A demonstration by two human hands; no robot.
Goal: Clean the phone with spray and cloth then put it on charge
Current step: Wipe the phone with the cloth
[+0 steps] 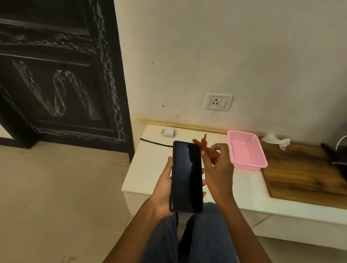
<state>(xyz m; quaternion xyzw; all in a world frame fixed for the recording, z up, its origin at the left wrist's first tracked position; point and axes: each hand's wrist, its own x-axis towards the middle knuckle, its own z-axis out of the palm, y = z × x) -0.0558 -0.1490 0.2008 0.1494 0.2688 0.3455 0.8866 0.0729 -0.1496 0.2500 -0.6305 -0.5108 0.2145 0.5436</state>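
Note:
A black phone (187,176) with a dark screen lies upright in my left hand (162,188), held above my knees. My right hand (219,172) pinches a small reddish-orange cloth (206,146) just beside the phone's upper right edge. A white charger plug (168,132) rests on the white ledge (246,188) by the wall. A black cable (155,143) runs across the ledge behind the phone, and a cable end hangs below the phone's bottom edge. A white wall socket (218,101) sits above the ledge. No spray bottle is in view.
A pink plastic basket (246,151) stands on the ledge right of my hands. A crumpled white tissue (276,140) and dark objects (343,156) lie on the wooden board (307,180) at the right. A dark carved door (56,73) is on the left.

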